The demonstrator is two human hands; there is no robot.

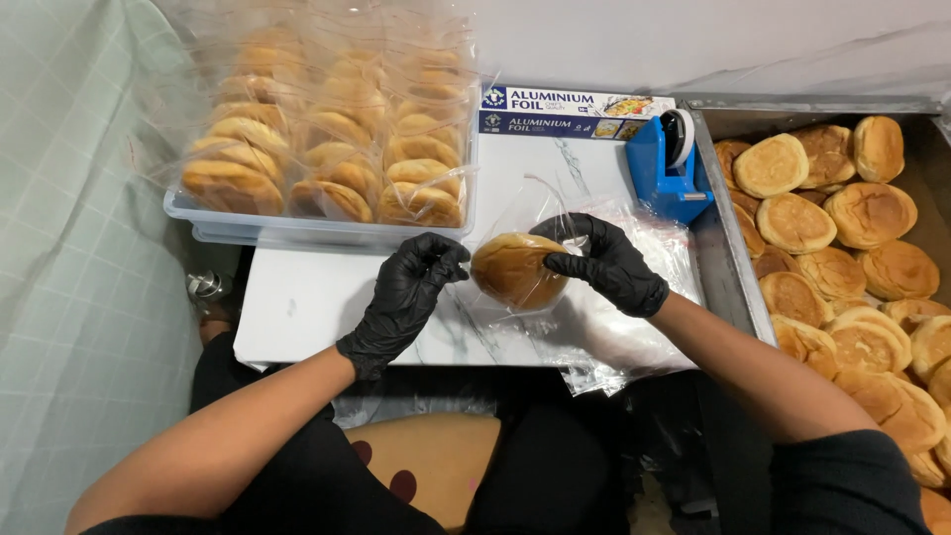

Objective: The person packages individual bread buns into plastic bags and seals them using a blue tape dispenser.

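Observation:
A round golden bun (513,269) sits inside a clear plastic bag (540,213) held over the white tabletop (297,307). My left hand (406,297), in a black glove, pinches the bag's left edge beside the bun. Gripping the bag at the bun's upper right is my right hand (606,263), also in a black glove. The bag's open end sticks up between the two hands.
A clear tub (327,230) of bagged buns stands at the back left. A metal tray (728,267) of several loose buns fills the right. A blue tape dispenser (666,163) and a foil box (570,111) stand behind. Empty clear bags (619,332) lie under my right wrist.

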